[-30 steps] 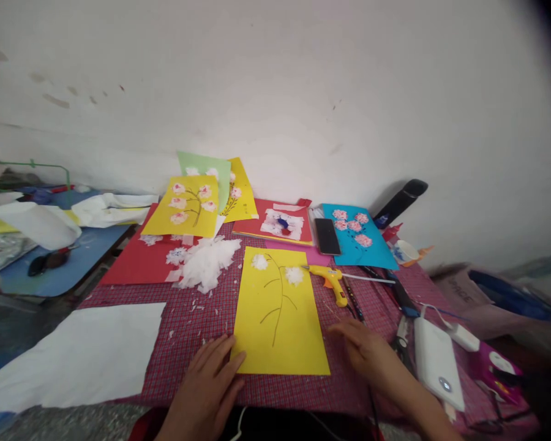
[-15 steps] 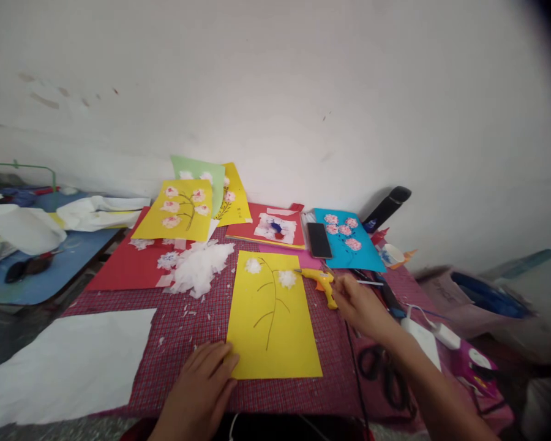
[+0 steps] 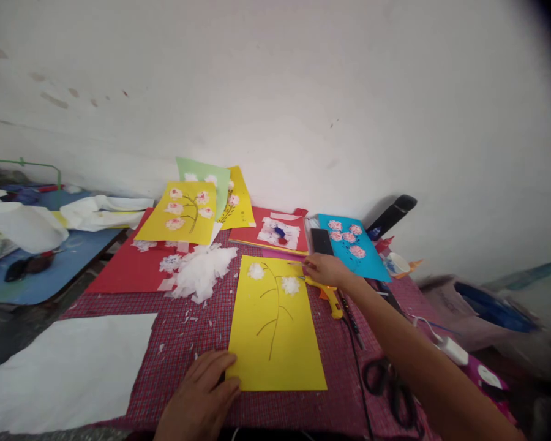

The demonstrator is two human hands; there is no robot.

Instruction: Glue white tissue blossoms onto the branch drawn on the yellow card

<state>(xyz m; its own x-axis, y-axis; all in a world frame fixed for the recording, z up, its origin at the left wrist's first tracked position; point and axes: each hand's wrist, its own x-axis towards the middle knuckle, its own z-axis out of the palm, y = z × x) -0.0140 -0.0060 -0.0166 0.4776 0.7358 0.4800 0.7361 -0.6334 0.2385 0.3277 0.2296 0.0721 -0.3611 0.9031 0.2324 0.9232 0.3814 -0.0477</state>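
A yellow sheet (image 3: pixel 298 343) lies before me, with a drawn brown branch and two white paper blossoms (image 3: pixel 291 285) near its top. My left hand (image 3: pixel 206 386) rests, fingers stretched, on the sheet's lower left corner. Over the upper right edge, my right hand (image 3: pixel 326 269) is closed round a thin pointed tool like tweezers (image 3: pixel 296 264), its tip reaching left. Just below that hand a yellow glue gun (image 3: pixel 333 303) lies on the table, nozzle toward the right blossom. White tissue pieces (image 3: pixel 202 272) are heaped left of the sheet.
Finished flower cards (image 3: pixel 177 214) stand at the back left, and a blue card (image 3: pixel 371 254) at the back right. A phone (image 3: pixel 321 242) sits beyond my right hand. Black scissors (image 3: pixel 392 392) and the gun's cord lie at right. White paper (image 3: pixel 73 361) covers the front left.
My right hand has moved left and away from me, off the glue gun's side, and the thin tool now projects from its fingers. The left hand stays on the sheet.
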